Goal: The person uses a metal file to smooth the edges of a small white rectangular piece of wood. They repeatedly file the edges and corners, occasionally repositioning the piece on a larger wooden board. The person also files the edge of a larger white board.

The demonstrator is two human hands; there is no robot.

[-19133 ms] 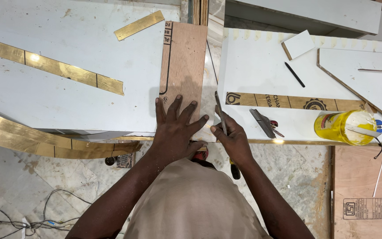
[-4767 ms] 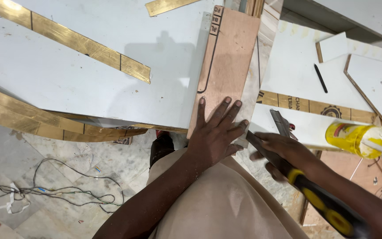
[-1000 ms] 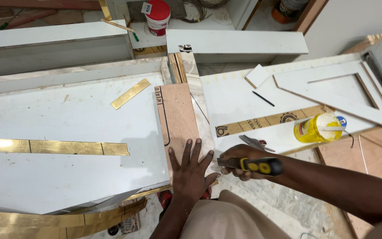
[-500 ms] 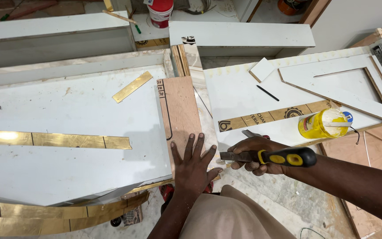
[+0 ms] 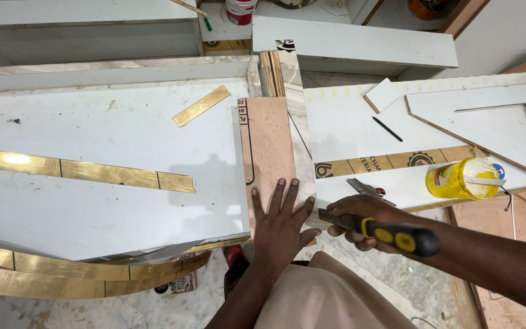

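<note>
My left hand (image 5: 282,222) lies flat with fingers spread on the near end of a narrow brown plywood strip (image 5: 269,143) that runs away from me between two white boards. My right hand (image 5: 360,220) grips a tool with a black and yellow handle (image 5: 402,237); its metal blade (image 5: 329,217) points left and touches the strip's right edge beside my left thumb.
A large white board (image 5: 105,152) with gold strips (image 5: 80,172) lies to the left. On the right white board (image 5: 360,137) are a yellow glue bottle (image 5: 458,178), pliers (image 5: 363,189), a black pencil (image 5: 387,128) and a triangular white frame (image 5: 488,125). Curved gold trim (image 5: 86,274) hangs below.
My head view has shifted slightly. My right hand with the tool has drawn in closer, bringing the blade against the strip's edge by my left hand, which stays pressed flat.
</note>
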